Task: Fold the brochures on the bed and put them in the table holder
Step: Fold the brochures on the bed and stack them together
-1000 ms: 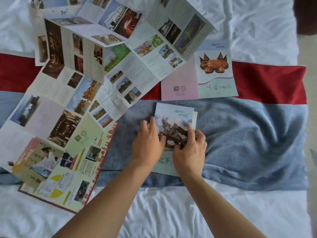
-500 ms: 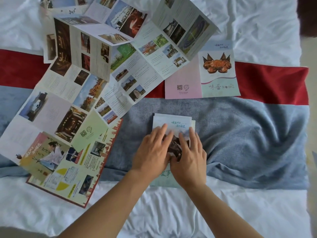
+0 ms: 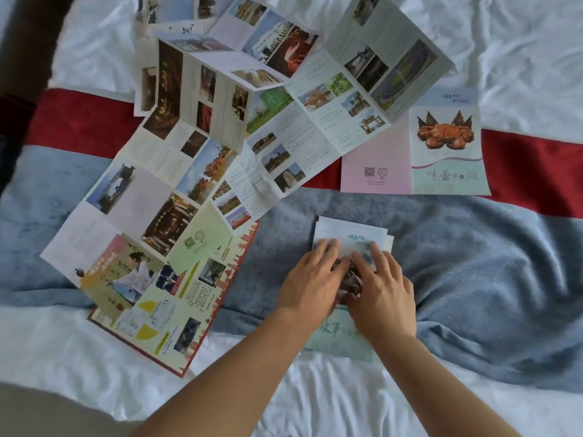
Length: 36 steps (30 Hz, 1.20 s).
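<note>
A folded pale blue-green brochure [image 3: 350, 236] lies on the blue-grey blanket [image 3: 473, 263] near the middle of the bed. My left hand [image 3: 310, 280] and my right hand [image 3: 383, 290] rest flat on it side by side, fingers stretched toward its far edge, pressing it down. Its near end [image 3: 334, 340] shows between my wrists. Several unfolded brochures lie around: a long photo brochure [image 3: 176, 184] at the left, another photo brochure [image 3: 315, 115] behind it, a red-edged one [image 3: 176, 313] at the front left, and a crab-cover brochure [image 3: 444, 146] at the back right. No table holder is in view.
A red band [image 3: 530, 165] crosses the white bed sheet [image 3: 315, 398] behind the blanket. The blanket is rumpled to the right of my hands. A dark edge [image 3: 19, 58] shows at the far left of the bed.
Both hands have slid forward along the folded brochure toward its far edge, now covering its picture. The view has shifted slightly to the left.
</note>
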Each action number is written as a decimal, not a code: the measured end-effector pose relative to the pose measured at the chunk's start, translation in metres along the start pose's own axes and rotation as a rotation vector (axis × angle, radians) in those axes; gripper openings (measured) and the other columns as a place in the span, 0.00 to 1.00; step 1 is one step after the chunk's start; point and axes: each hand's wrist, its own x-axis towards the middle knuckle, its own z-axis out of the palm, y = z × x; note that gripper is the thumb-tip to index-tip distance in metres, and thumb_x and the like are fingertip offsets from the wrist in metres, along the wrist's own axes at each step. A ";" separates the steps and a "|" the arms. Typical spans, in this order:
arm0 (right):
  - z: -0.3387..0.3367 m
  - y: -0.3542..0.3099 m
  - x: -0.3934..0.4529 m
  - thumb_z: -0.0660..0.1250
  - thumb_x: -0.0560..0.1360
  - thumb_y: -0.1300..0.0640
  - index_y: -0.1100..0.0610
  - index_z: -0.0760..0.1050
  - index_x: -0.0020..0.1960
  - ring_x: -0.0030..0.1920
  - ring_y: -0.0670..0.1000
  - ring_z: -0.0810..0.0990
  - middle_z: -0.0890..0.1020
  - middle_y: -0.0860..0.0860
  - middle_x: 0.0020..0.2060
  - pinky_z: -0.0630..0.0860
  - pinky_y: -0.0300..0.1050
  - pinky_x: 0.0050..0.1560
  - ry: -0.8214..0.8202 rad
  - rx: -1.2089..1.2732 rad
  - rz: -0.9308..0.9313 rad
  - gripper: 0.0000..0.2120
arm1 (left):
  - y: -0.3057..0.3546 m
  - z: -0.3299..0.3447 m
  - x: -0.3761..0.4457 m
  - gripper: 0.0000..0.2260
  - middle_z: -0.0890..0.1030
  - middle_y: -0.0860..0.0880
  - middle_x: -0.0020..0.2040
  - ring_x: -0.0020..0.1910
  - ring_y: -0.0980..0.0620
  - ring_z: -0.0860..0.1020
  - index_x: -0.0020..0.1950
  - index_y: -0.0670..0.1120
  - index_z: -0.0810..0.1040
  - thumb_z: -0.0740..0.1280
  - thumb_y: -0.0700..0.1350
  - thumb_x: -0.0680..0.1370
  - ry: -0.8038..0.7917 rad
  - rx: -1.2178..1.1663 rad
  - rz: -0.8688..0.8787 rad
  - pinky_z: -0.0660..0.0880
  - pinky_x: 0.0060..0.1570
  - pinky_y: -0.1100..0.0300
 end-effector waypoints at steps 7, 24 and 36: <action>-0.008 -0.014 0.001 0.72 0.73 0.51 0.48 0.66 0.74 0.77 0.54 0.56 0.58 0.50 0.78 0.60 0.53 0.72 0.007 -0.030 0.037 0.32 | -0.007 -0.010 0.001 0.26 0.62 0.45 0.75 0.75 0.46 0.60 0.71 0.48 0.68 0.71 0.46 0.75 0.064 -0.041 0.022 0.65 0.70 0.50; 0.035 -0.228 0.017 0.71 0.73 0.46 0.50 0.68 0.73 0.70 0.53 0.70 0.72 0.49 0.70 0.65 0.53 0.70 -0.057 0.053 -0.305 0.31 | -0.201 -0.052 -0.107 0.23 0.68 0.47 0.72 0.72 0.47 0.65 0.68 0.49 0.69 0.68 0.54 0.76 0.227 -0.083 -0.477 0.65 0.69 0.52; 0.085 -0.343 0.024 0.67 0.75 0.43 0.48 0.59 0.78 0.80 0.56 0.50 0.54 0.54 0.80 0.54 0.57 0.78 -0.100 -0.113 -0.417 0.35 | -0.318 -0.053 -0.170 0.22 0.67 0.43 0.74 0.73 0.43 0.63 0.69 0.45 0.69 0.64 0.55 0.79 0.346 -0.161 -0.731 0.66 0.69 0.45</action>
